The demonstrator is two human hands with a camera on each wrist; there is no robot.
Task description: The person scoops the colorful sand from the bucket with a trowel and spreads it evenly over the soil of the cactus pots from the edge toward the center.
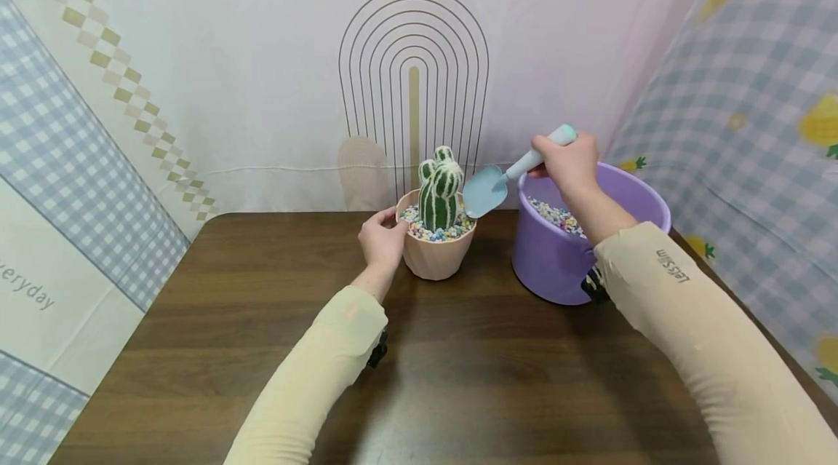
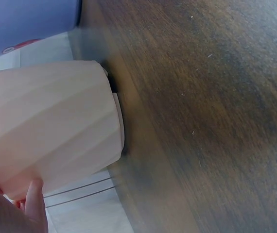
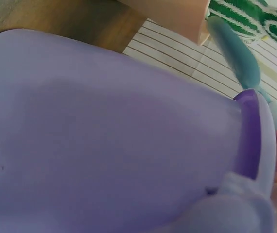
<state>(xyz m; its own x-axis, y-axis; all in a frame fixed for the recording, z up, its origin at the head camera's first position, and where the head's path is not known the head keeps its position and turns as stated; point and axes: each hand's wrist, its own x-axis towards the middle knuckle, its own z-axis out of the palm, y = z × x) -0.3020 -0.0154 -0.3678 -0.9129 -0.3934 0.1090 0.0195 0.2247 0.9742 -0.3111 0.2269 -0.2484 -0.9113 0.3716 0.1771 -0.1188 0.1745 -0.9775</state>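
My left hand point(image 1: 382, 241) grips the left rim of a peach flowerpot point(image 1: 435, 261), its thumb against the outer wall in the left wrist view. In the pot stands a green striped cactus point(image 1: 440, 192) with white fuzz, surrounded by small multicoloured pebbles point(image 1: 435, 233). My right hand point(image 1: 571, 159) holds a light blue trowel point(image 1: 486, 191) by its handle, above the left rim of a purple bucket point(image 1: 556, 265). The trowel's blade tilts down at the pot's right rim, beside the cactus. Similar pebbles point(image 1: 556, 216) lie inside the bucket, partly hidden by the right forearm.
Both pot and bucket stand near the back edge of a dark wooden table point(image 1: 275, 305). A pale printed cloth point(image 1: 275, 86) hangs right behind them. Blue checked cloth point(image 1: 753, 181) with pineapples rises close to the bucket's right side.
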